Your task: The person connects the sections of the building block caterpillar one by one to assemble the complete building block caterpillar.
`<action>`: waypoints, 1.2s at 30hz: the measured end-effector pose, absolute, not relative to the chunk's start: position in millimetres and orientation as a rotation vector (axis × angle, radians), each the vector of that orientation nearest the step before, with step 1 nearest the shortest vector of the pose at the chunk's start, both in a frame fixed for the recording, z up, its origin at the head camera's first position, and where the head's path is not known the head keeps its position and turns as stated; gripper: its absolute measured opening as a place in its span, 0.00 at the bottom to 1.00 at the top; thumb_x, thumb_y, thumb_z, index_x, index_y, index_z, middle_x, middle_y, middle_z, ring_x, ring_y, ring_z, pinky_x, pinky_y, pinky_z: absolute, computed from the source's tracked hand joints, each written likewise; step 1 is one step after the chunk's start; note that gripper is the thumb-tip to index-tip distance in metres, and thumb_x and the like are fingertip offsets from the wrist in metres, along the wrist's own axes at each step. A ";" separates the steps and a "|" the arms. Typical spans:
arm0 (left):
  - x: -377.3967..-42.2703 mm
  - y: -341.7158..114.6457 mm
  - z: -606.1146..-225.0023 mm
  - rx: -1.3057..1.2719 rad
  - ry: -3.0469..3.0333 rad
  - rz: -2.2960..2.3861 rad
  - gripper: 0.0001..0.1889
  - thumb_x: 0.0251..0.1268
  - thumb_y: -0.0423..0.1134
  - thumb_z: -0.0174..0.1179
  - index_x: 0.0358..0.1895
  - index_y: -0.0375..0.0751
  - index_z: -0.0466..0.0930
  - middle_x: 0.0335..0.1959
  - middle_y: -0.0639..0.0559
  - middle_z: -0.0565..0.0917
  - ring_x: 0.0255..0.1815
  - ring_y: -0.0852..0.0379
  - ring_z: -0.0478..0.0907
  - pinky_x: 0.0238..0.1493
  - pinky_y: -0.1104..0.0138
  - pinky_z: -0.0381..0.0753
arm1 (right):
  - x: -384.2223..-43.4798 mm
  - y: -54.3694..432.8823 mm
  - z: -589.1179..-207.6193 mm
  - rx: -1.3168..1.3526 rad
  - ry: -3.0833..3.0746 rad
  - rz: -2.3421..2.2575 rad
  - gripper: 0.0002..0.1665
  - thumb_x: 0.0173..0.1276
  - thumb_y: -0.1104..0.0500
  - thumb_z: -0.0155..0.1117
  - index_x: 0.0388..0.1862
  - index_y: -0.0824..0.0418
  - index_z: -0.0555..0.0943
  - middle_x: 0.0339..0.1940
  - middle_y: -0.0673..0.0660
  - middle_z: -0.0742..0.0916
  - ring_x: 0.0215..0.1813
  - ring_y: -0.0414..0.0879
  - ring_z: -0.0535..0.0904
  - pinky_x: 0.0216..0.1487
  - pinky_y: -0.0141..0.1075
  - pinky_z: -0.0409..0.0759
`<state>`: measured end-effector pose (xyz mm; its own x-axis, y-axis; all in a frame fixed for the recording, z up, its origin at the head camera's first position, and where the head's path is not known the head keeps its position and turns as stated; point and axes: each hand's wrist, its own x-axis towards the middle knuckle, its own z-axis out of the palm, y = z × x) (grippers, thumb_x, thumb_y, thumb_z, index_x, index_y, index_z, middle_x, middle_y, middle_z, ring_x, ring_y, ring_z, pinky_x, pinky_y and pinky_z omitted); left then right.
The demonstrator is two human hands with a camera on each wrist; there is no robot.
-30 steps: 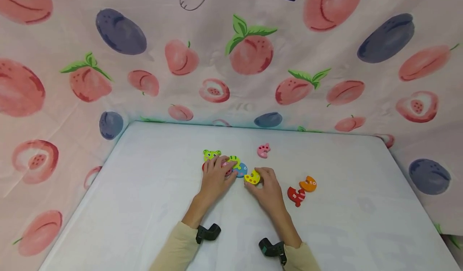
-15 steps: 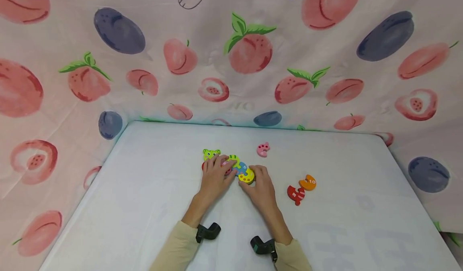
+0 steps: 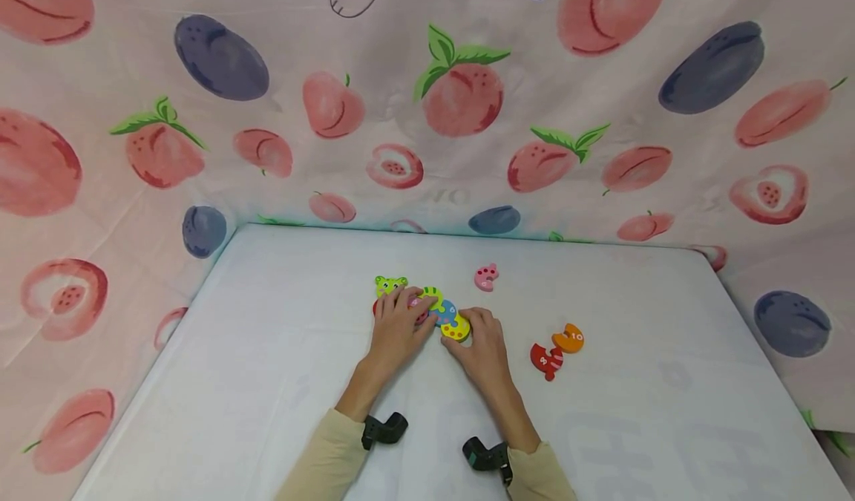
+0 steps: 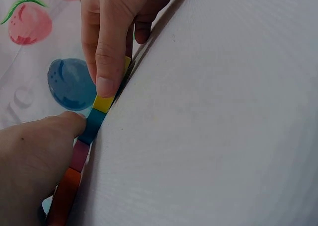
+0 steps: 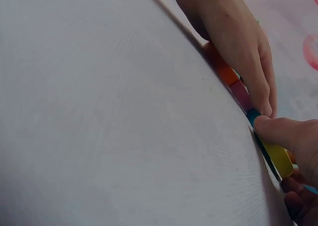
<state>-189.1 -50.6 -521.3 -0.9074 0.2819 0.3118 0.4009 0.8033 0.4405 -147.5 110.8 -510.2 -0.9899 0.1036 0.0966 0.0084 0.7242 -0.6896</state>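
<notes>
Flat, colourful puzzle pieces form a curved chain on the white table. My left hand (image 3: 398, 325) lies over it, holding it with the thumb at the blue piece (image 3: 445, 311) and fingers across the striped yellow-green piece (image 3: 430, 293). A green animal-face piece (image 3: 387, 286) shows beyond its fingers; part of the chain is hidden beneath. My right hand (image 3: 484, 344) pinches a spotted yellow piece (image 3: 454, 329), which sits against the blue one. In the left wrist view, red-orange (image 4: 63, 196), purple-pink (image 4: 79, 155), blue and yellow edges run in a row.
A spotted pink piece (image 3: 486, 277) lies apart behind my right hand. Farther right are an orange piece (image 3: 569, 338) marked 10 and a red piece (image 3: 548, 362) close together. A fruit-printed cloth (image 3: 394, 211) rises behind the white table (image 3: 280, 382).
My right hand has moved left, bringing the yellow piece from a little apart up against the blue piece. My left hand has stayed over the chain.
</notes>
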 end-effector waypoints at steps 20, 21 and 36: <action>-189.1 -50.2 -520.0 -0.526 -2.760 -0.780 0.18 0.67 0.49 0.59 0.59 0.55 0.80 0.62 0.47 0.75 0.71 0.40 0.62 0.73 0.41 0.53 | -144.5 110.6 -511.9 -0.102 -2.822 1.079 0.34 0.56 0.51 0.75 0.60 0.59 0.76 0.61 0.62 0.76 0.61 0.55 0.71 0.59 0.48 0.79; -189.3 -50.0 -520.1 -0.527 -2.760 -0.783 0.18 0.67 0.49 0.59 0.59 0.55 0.80 0.62 0.47 0.75 0.72 0.40 0.61 0.73 0.40 0.52 | -144.2 111.1 -511.6 -0.098 -2.825 1.072 0.34 0.56 0.51 0.75 0.60 0.59 0.76 0.61 0.62 0.76 0.61 0.55 0.71 0.59 0.48 0.79; -189.1 -50.5 -520.0 -0.522 -2.762 -0.755 0.18 0.67 0.50 0.59 0.59 0.56 0.80 0.62 0.48 0.75 0.72 0.40 0.61 0.73 0.39 0.52 | -143.3 113.9 -511.2 -0.063 -2.842 1.057 0.38 0.56 0.52 0.74 0.65 0.58 0.73 0.62 0.63 0.75 0.63 0.56 0.70 0.60 0.50 0.79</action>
